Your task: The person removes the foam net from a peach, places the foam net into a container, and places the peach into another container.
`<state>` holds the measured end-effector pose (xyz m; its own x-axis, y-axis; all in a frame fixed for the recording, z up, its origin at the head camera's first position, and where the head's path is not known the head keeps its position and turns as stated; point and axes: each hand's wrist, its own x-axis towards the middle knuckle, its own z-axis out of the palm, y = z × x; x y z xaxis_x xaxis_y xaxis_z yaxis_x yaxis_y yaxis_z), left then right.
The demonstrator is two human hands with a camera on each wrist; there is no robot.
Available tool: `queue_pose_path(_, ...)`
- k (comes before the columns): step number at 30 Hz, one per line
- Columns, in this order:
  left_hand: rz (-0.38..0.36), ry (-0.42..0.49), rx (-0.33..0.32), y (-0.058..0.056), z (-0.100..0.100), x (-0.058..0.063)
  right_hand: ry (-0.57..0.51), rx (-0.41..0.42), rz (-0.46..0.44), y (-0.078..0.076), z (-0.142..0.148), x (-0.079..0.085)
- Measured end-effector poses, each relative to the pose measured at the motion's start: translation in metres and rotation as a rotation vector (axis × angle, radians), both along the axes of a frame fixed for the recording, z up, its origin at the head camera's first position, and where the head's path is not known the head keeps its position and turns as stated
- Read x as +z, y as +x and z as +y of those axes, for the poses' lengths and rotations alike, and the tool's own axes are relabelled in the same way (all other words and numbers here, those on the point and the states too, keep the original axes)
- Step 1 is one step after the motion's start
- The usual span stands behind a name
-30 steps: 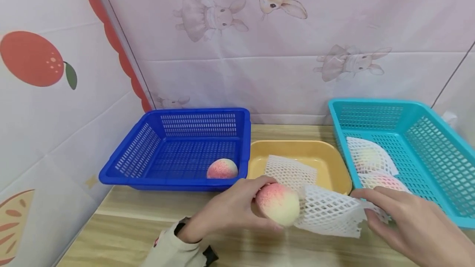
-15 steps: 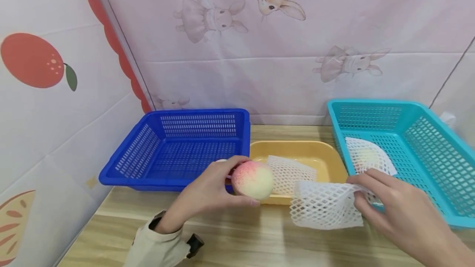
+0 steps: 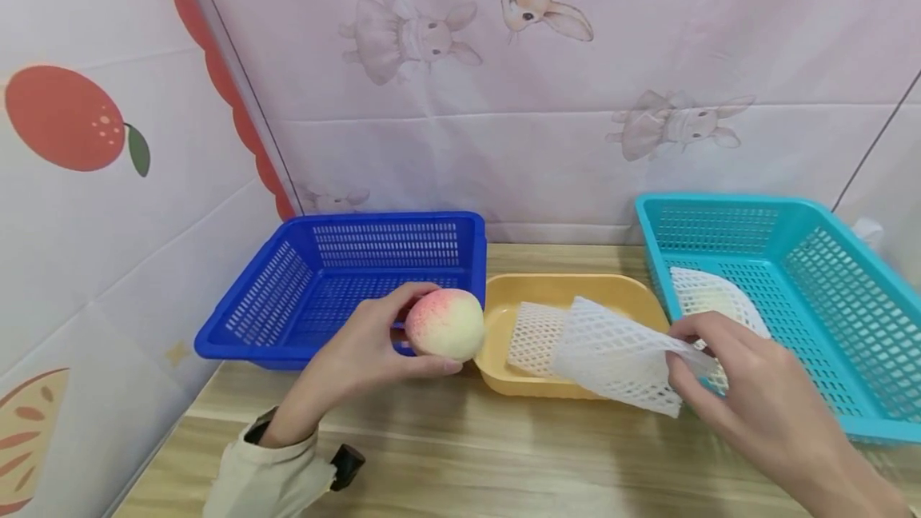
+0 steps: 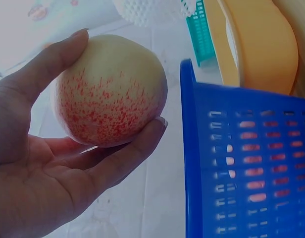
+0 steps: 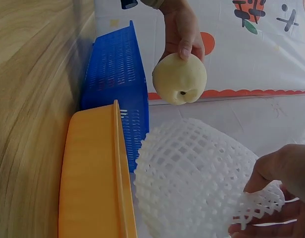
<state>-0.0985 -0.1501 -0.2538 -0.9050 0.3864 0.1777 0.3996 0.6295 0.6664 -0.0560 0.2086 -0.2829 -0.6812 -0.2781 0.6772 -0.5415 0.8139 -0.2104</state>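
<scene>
Left hand (image 3: 360, 346), fingers and thumb round bare peach (image 3: 448, 324), shifted leftward to near right end of blue basket (image 3: 252, 352). Right hand (image 3: 759, 394) pinches foam net (image 3: 619, 354), now overlapping yellow tray (image 3: 554, 388) in head view. Peach-net separation appears complete.

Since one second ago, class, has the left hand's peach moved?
Yes: in the head view, the peach has moved left and up, now overlapping the blue basket.
</scene>
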Motion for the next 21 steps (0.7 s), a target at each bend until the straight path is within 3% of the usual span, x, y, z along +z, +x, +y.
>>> queue_pose_path(7,0.042,-0.041,0.041,-0.004,-0.011,-0.001,-0.031,-0.016,-0.059,-0.003,-0.008,0.001)
queue_pose_path(12,0.024,-0.043,0.074,-0.007,-0.017,0.0,-0.061,0.018,-0.07,-0.007,-0.013,-0.001)
queue_pose_path(21,0.045,-0.021,0.092,-0.009,-0.029,-0.003,-0.058,0.025,-0.023,-0.014,-0.018,-0.003)
